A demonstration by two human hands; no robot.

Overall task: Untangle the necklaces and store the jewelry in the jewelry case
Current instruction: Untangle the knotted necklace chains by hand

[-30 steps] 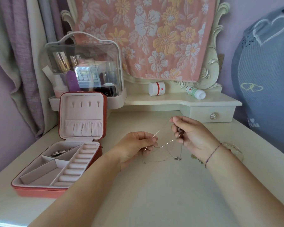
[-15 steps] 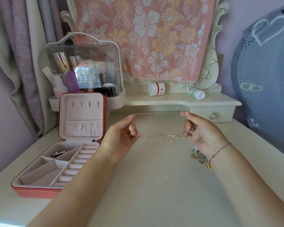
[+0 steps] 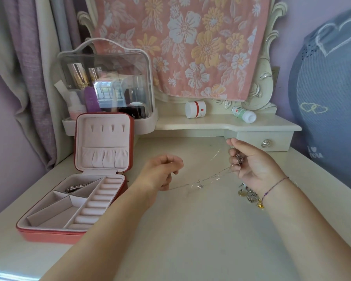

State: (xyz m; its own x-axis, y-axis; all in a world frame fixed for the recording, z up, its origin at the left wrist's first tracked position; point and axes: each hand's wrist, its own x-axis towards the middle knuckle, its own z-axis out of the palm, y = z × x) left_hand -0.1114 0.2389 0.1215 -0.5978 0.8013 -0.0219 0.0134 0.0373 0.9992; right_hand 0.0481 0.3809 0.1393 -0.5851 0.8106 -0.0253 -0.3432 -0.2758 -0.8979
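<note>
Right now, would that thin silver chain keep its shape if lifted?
Probably not: the chain sags between the left hand and right hand, so it looks floppy. Likely light, being so thin. Strands bunched in the right hand suggest it tangles easily.

Left hand (image 3: pixel 160 172), right hand (image 3: pixel 251 165) (both curled)

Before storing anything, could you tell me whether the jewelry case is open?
Open: the jewelry case has its lid standing upright and its compartments exposed.

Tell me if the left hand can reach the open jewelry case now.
Probably yes: the left hand is just right of the jewelry case, lid open, bare tabletop between, though it pinches a necklace chain.
</note>
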